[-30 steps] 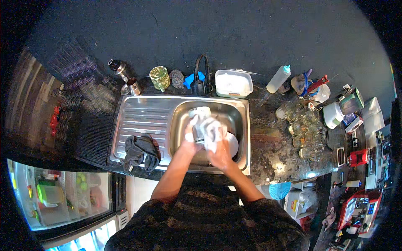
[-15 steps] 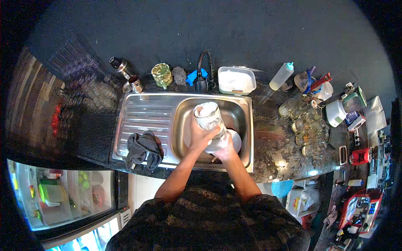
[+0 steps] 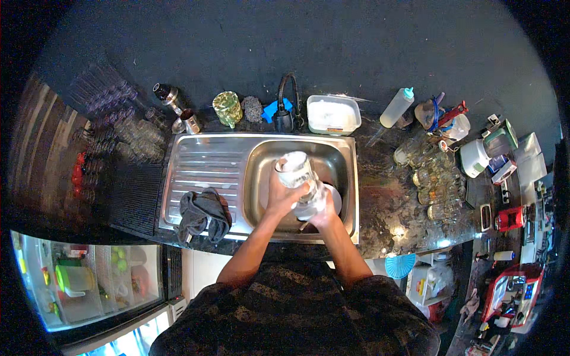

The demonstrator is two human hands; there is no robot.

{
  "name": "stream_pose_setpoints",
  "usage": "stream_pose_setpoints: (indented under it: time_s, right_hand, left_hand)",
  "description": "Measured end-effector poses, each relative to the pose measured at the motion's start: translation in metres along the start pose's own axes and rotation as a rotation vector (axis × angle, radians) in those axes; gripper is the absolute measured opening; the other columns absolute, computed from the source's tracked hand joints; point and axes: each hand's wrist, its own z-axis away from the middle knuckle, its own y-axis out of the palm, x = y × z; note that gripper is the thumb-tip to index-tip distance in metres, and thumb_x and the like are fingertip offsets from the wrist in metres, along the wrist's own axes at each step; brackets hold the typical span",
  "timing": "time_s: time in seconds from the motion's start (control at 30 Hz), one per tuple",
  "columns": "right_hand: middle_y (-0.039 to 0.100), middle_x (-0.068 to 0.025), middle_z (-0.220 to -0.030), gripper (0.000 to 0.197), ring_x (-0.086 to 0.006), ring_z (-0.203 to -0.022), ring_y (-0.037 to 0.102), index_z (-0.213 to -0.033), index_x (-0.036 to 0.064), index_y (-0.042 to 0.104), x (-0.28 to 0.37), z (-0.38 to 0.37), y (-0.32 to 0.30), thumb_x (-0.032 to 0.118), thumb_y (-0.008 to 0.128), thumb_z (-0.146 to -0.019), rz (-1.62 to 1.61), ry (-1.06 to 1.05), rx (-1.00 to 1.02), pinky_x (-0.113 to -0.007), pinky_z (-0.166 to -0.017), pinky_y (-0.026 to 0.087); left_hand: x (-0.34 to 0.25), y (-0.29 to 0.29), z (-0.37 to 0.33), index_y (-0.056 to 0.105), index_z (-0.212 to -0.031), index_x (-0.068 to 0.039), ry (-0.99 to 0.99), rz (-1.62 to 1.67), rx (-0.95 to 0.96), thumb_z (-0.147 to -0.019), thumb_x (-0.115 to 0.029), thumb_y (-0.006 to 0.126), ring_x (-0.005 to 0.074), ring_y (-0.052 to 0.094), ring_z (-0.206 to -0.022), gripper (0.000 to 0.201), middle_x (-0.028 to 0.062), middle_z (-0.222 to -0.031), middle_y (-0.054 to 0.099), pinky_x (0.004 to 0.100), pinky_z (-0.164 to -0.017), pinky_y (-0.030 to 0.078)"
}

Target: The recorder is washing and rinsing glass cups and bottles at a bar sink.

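Note:
Over the basin of the steel sink (image 3: pixel 256 155) I hold a clear glass jar (image 3: pixel 294 170), tilted, with white foam on it. My left hand (image 3: pixel 281 197) wraps round its side, thumb across the front. My right hand (image 3: pixel 322 215) closes round the lower end, slightly blurred and covered with suds. Whether a sponge is also in that hand cannot be made out. Behind the right hand, a round white dish (image 3: pixel 336 200) shows partly in the basin.
A black faucet (image 3: pixel 285 118) rises behind the basin, beside a tub of white suds (image 3: pixel 333 114). On the ribbed drainboard (image 3: pixel 205 163) lies a dark cloth (image 3: pixel 203 216). Several glasses (image 3: pixel 430 181) crowd the right counter; a squeeze bottle (image 3: pixel 396 108) stands behind. More glassware (image 3: pixel 136 136) is at left.
The jar stays in both hands over the basin. My right hand has shifted slightly around its lower end and is more blurred. The whole view has moved a little.

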Motion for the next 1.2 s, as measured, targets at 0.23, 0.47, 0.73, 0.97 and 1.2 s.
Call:
stream_pose_setpoints:
  time_s: [0.23,0.47,0.73,0.97,1.2]
  right_hand:
    - [0.057,-0.0141,-0.117,0.055,-0.0294,-0.099,0.06,-0.126,0.0071,0.046,0.003,0.009,0.014,0.045,0.047,-0.087,-0.288,0.146,0.021,-0.042,-0.085,0.051]
    - [0.058,-0.0144,-0.113,0.049,-0.03,-0.098,0.06,-0.127,0.0088,0.046,0.011,0.02,0.039,0.042,0.041,-0.091,-0.346,0.14,-0.032,-0.041,-0.082,0.052]
    - [0.056,-0.0084,-0.089,0.054,-0.019,-0.077,0.056,-0.121,0.0034,0.047,0.074,0.021,0.049,0.03,0.055,-0.075,0.181,0.072,-0.215,-0.03,-0.059,0.05]
    - [0.059,-0.0051,-0.096,0.031,-0.0154,-0.085,0.054,-0.112,0.002,0.054,0.167,-0.065,-0.027,0.016,0.048,-0.085,0.836,-0.435,-0.564,-0.029,-0.073,0.045]
    - [0.052,-0.0223,-0.118,0.046,-0.0374,-0.11,0.049,-0.121,0.0001,0.05,0.247,-0.144,-0.032,0.018,0.057,-0.079,1.8,-0.989,-0.595,-0.043,-0.09,0.04]
  left_hand:
    - [-0.003,-0.01,-0.001,0.039,-0.119,-0.001,-0.193,0.275,-0.026,-0.068,-0.002,0.072,0.0195,0.056,-0.1,0.06,0.0108,-0.108,0.054,0.0326,-0.087,0.046]
    - [-0.009,-0.008,-0.009,0.041,-0.118,0.0,-0.062,-0.045,-0.038,-0.065,-0.009,0.076,0.0203,0.053,-0.101,0.064,0.0122,-0.109,0.053,0.0338,-0.089,0.043]
    - [0.024,-0.056,-0.002,0.052,-0.115,0.001,-0.265,-0.067,-0.386,-0.075,-0.018,0.073,0.0177,0.06,-0.091,0.05,0.0099,-0.105,0.061,0.0302,-0.081,0.048]
    - [0.045,-0.061,0.037,0.053,-0.114,-0.001,-0.267,0.318,-0.346,-0.077,-0.014,0.07,0.0171,0.059,-0.092,0.043,0.0061,-0.102,0.059,0.0307,-0.079,0.048]
    - [0.027,-0.063,0.033,0.044,-0.124,-0.002,-0.553,0.343,-0.319,-0.08,-0.018,0.068,0.0179,0.054,-0.104,0.053,0.0068,-0.113,0.054,0.0336,-0.089,0.044]
